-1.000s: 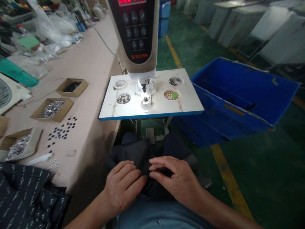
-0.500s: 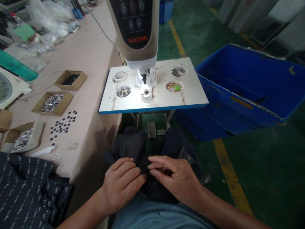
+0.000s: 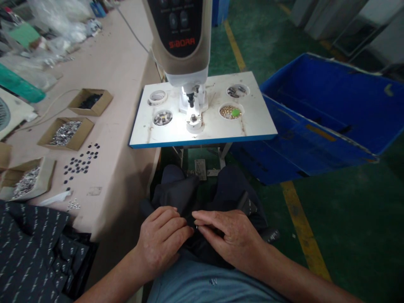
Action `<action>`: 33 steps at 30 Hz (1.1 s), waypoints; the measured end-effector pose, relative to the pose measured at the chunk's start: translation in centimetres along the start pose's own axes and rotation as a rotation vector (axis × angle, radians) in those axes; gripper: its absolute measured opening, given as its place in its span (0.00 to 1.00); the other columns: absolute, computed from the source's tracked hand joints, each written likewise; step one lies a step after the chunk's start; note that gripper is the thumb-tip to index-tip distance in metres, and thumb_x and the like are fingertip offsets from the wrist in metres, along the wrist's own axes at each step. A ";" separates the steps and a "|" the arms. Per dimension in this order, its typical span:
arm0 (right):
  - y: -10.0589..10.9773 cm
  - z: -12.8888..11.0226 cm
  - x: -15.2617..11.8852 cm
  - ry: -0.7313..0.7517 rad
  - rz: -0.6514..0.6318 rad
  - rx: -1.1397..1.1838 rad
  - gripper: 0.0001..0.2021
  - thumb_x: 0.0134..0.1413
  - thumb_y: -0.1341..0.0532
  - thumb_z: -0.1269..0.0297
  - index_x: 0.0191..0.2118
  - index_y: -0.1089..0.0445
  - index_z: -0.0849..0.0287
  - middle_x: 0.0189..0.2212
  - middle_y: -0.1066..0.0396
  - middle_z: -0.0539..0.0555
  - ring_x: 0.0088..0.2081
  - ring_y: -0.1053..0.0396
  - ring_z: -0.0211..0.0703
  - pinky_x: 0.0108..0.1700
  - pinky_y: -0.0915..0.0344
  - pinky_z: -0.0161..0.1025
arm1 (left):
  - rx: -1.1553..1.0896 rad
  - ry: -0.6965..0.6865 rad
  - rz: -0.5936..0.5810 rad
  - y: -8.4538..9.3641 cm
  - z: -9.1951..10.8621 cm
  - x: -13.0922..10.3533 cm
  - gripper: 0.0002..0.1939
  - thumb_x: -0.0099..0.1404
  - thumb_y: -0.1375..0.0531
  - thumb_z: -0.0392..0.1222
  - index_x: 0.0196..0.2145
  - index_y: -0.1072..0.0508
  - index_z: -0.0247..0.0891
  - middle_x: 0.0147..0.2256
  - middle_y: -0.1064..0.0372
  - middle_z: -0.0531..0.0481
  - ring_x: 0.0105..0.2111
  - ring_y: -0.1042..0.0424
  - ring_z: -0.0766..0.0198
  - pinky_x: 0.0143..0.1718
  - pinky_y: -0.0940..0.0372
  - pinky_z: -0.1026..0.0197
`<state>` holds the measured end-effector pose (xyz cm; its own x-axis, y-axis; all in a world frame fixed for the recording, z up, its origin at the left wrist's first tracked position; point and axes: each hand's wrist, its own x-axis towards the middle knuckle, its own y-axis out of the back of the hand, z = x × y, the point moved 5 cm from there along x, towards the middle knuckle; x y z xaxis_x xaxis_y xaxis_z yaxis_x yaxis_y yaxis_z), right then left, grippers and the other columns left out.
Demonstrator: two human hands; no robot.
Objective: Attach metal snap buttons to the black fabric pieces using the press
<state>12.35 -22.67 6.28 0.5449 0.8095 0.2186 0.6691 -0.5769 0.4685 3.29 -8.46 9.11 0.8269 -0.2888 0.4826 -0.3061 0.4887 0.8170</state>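
Dark cloth [image 3: 176, 193] lies across my lap, below the machine table. My left hand [image 3: 162, 240] is closed over the cloth, its fingers curled and its thumb pressed against the fabric. Close beside it, my right hand [image 3: 225, 233] pinches a small shiny piece [image 3: 197, 227] between thumb and fingers, right at the cloth. Its exact kind is too small to tell. In front of both hands stands a snap-fastening press [image 3: 184, 63] with a lit die [image 3: 193, 118] on its white table [image 3: 208, 132].
Round wells in the white table hold metal parts [image 3: 163, 118] and gold-coloured pieces [image 3: 226, 112]. On the left bench [image 3: 116, 63] are cardboard boxes of fasteners [image 3: 65, 134], loose black discs [image 3: 77, 165] and a patterned dark cloth pile [image 3: 31, 248]. A blue bin [image 3: 315, 134] stands right.
The view has tilted slightly, so the machine and table sit a little higher. My right fingers have shifted slightly left, toward my left hand; both hands stay at the cloth.
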 end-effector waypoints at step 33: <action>-0.2 2.6 2.5 -0.477 -0.264 0.414 0.22 0.51 0.37 0.77 0.52 0.28 0.55 0.37 0.23 0.47 0.35 0.27 0.37 0.39 0.34 0.33 | -0.969 0.999 -0.732 -3.5 -4.9 -0.3 0.11 0.62 0.37 0.46 0.33 0.28 0.33 0.26 0.45 0.58 0.26 0.48 0.71 0.26 0.51 0.65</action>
<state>14.91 -20.80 4.48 0.4365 0.8468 -0.3038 0.8965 -0.4380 0.0673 6.39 -6.00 4.56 0.7396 -0.2421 -0.6280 0.3682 0.9266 0.0764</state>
